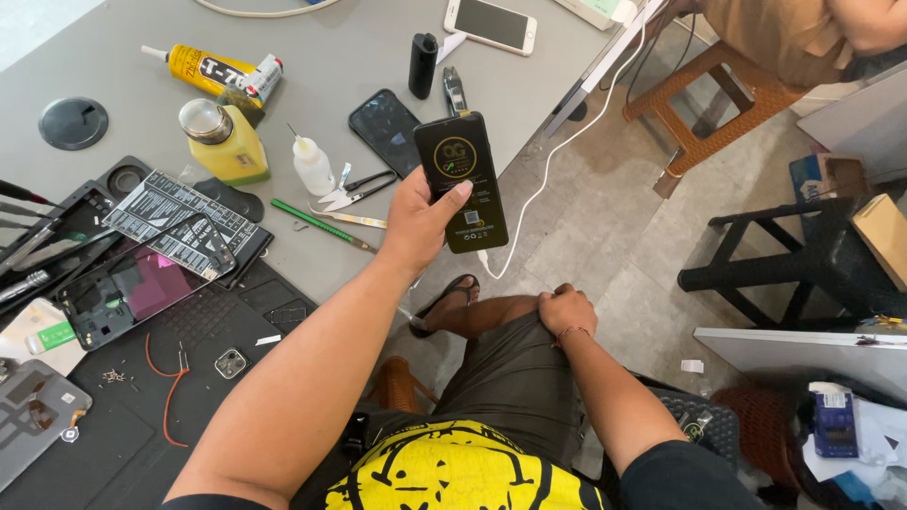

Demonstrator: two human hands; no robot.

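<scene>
Left hand (422,222) grips a flat black rectangular packet with a gold round emblem (461,181), thumb across its front, fingers hidden behind it. The packet is held upright above the grey table's (123,42) edge, its lower end over the tiled floor. Print on it is too small to make out.

Right hand (566,309) rests closed on the knee, bunching dark shorts fabric; fingertips curl under, so what exactly it pinches can't be told.

On the table just behind the packet: a dark smartphone with a cracked-looking screen (383,127), partly covered by the packet. Small scissors (354,189) and a green-handled tool (316,223) lie left of the hand. A clear dropper bottle (311,165) and a yellow squat bottle with a metal cap (227,144) stand near them; a yellow glue tube (215,72) lies further back. A white smartphone (490,24) sits at the top, a black cylinder (422,64) beside it.

On the black work mat (203,326): an opened phone body with a pink interior (123,293), cut off partly by a printed sheet. Left-edge tools are cropped. A white cable (557,142) hangs off the table. Another person at the top right is mostly out of frame.
</scene>
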